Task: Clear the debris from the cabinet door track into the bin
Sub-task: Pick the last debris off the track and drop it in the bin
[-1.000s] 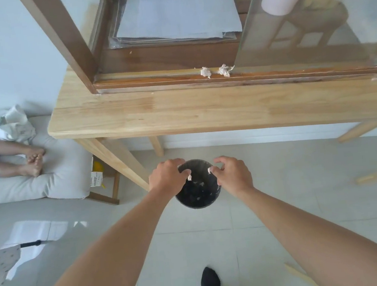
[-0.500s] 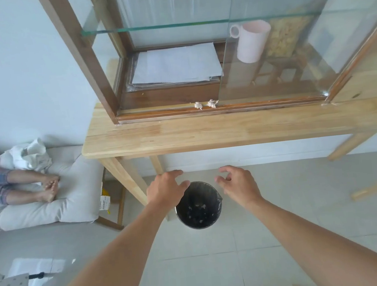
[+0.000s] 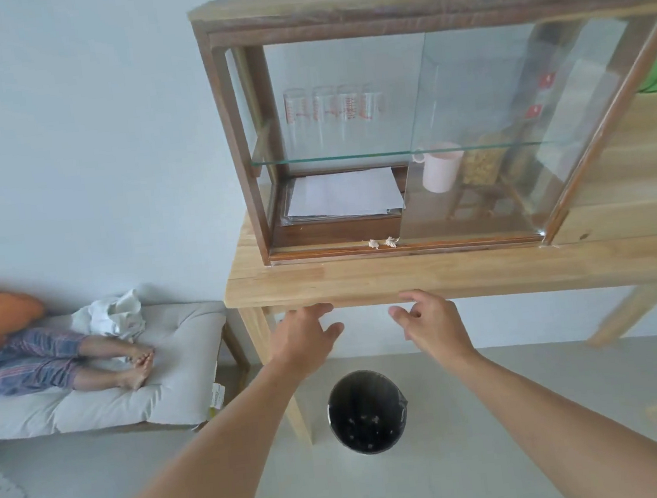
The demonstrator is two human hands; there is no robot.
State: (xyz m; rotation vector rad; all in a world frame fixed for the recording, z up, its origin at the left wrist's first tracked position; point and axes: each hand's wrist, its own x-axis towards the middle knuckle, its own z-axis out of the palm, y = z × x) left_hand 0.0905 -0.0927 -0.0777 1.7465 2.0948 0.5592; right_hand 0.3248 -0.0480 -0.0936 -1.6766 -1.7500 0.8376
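Two small crumpled white scraps [image 3: 373, 243] [image 3: 390, 241] lie side by side in the door track [image 3: 460, 244] along the bottom front of a wooden cabinet with sliding glass doors [image 3: 468, 132]. A black bin [image 3: 367, 410] stands on the floor below the table, with pale bits inside it. My left hand [image 3: 308, 338] and my right hand [image 3: 431, 321] are raised just under the table's front edge, above the bin, both empty with fingers apart. The scraps sit well above and between the hands.
The cabinet rests on a light wooden table [image 3: 443, 273]; inside are papers [image 3: 343, 196], a pink mug [image 3: 438, 166] and glasses on a glass shelf. A person's legs [image 3: 66, 357] lie on a cushioned bench [image 3: 132, 403] at the left. Tiled floor surrounds the bin.
Both hands pinched scraps over the bin, let them go, then rose toward the table edge with fingers spread. My view tilted up, showing the whole cabinet.
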